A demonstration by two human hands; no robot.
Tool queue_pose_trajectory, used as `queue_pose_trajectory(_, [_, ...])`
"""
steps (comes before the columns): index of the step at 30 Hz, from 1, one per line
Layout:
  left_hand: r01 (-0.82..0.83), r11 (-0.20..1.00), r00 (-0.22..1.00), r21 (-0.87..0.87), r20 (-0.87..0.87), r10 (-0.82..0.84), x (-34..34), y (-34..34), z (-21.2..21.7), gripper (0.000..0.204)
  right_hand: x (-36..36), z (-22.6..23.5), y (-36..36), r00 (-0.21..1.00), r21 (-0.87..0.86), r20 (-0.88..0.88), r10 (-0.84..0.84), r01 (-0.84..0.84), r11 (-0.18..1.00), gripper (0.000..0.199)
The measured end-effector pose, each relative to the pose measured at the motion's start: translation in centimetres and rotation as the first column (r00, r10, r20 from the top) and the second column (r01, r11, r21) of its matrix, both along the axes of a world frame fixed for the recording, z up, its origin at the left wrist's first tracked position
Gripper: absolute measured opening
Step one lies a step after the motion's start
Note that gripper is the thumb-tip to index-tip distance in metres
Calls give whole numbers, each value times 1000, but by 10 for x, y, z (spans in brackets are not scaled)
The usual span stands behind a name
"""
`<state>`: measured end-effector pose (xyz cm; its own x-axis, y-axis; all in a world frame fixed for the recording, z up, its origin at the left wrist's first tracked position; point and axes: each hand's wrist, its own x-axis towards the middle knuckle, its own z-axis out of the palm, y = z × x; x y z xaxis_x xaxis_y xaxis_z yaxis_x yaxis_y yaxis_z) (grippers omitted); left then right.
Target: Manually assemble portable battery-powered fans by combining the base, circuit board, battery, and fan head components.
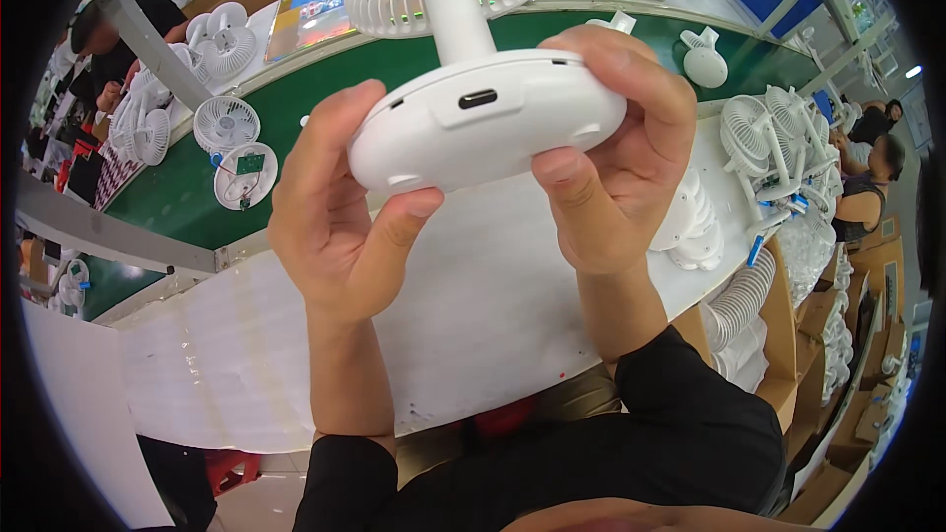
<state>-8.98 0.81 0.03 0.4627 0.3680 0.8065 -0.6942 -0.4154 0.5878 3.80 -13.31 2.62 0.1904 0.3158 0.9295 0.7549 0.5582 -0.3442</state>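
Observation:
Between both hands I hold up a white desk fan [493, 143] by its round base. The base's rim and underside face me, with a dark charging port in the rim and small pads below. Its stem rises away from me to the caged fan head, cut off by the top edge of the picture. My left hand [340, 207] grips the base's left side, thumb on the underside. My right hand [621, 148] grips the right side, fingers over the top edge and thumb underneath.
A white worktable [473, 305] lies below. Behind it runs a green conveyor belt [286, 99] carrying fan parts, including an open base with a circuit board [245, 175]. Stacked white discs [695, 227] and assembled fans [774, 138] stand at right, near a carton [778, 335]. Other people work beyond.

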Motion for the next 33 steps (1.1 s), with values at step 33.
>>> queue_pose_trajectory(33, [31, 569, 998, -822, 58, 29, 17, -16, 43, 35, -42, 8, 24, 988, -228, -149, 43, -77, 971, 43])
